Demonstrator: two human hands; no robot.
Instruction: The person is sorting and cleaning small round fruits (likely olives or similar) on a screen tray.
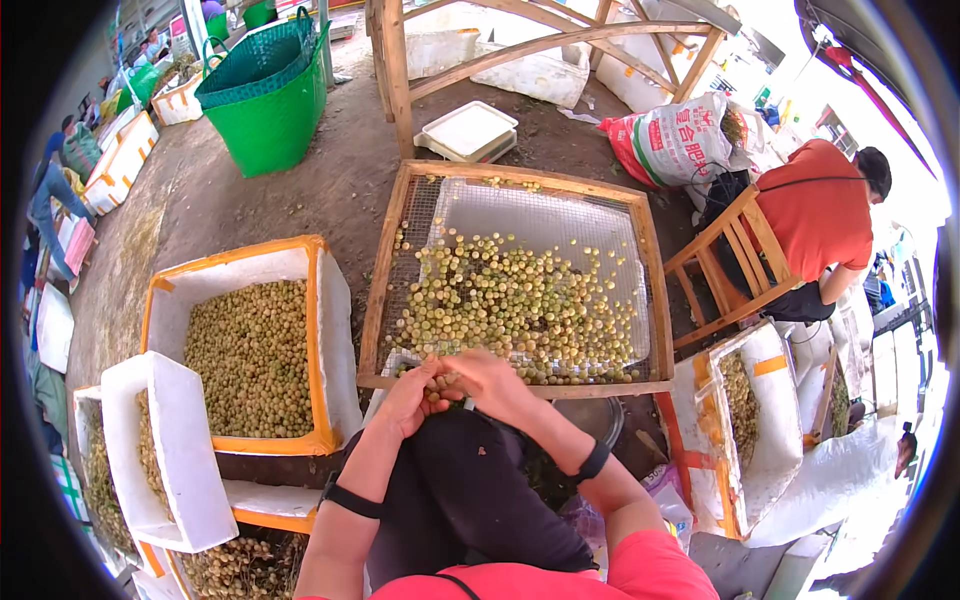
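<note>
My left hand (411,396) and my right hand (487,382) meet above my lap at the near edge of a wooden-framed wire mesh screen (381,285). Several small round yellow-green fruits (441,386) lie in the fingers of my left hand, and my right fingers touch it. A layer of the same loose fruits (510,300) covers the middle and near part of the mesh. Through the mesh shows a white foam piece (540,210). Left of the screen, a white foam box with orange tape (334,345) holds many more of these fruits.
Smaller foam box (184,442) at left; taped foam box (769,420) at right. A person in a red shirt (814,202) sits on a wooden chair (757,240). Beyond the screen are a white tray (472,127), a wooden frame (397,75), a printed sack (667,142) and green baskets (266,131).
</note>
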